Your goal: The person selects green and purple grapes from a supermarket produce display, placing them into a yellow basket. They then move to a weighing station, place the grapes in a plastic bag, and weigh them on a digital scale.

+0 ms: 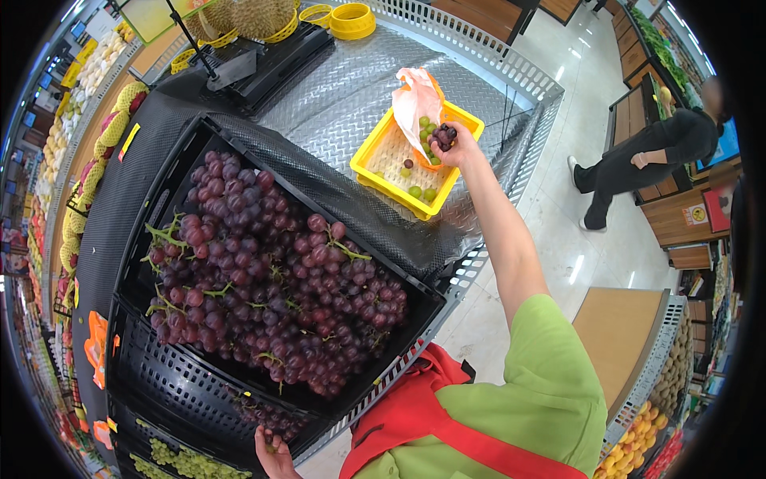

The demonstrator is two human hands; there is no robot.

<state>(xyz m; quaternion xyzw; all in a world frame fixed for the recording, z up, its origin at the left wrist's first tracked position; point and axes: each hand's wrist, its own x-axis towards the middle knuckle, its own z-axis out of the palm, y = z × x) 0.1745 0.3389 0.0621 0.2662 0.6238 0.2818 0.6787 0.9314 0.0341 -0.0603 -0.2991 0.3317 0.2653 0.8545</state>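
Note:
My right hand (458, 144) holds a small clump of dark grapes (444, 136) over a yellow plastic basket (366, 157). Inside the basket, green grapes (425, 123) lie in a pale plastic bag (412, 100) with orange parts, and a few loose grapes (415, 191) rest on the bottom. At the lower edge, my left hand (274, 458) curls around what look like small grapes (270, 442), partly hidden by the fingers. It is beside dark grapes (281, 419) in a black crate. A large heap of red-purple grapes (269, 281) fills the black crate (136, 254) before me.
Durians (257, 17) and yellow baskets (352, 21) stand at the back of the display. A perforated grey rail (479, 45) edges its metal sheet (344, 78). Green grapes (185, 460) lie bottom left. A person in dark clothes (646, 149) is in the aisle at right.

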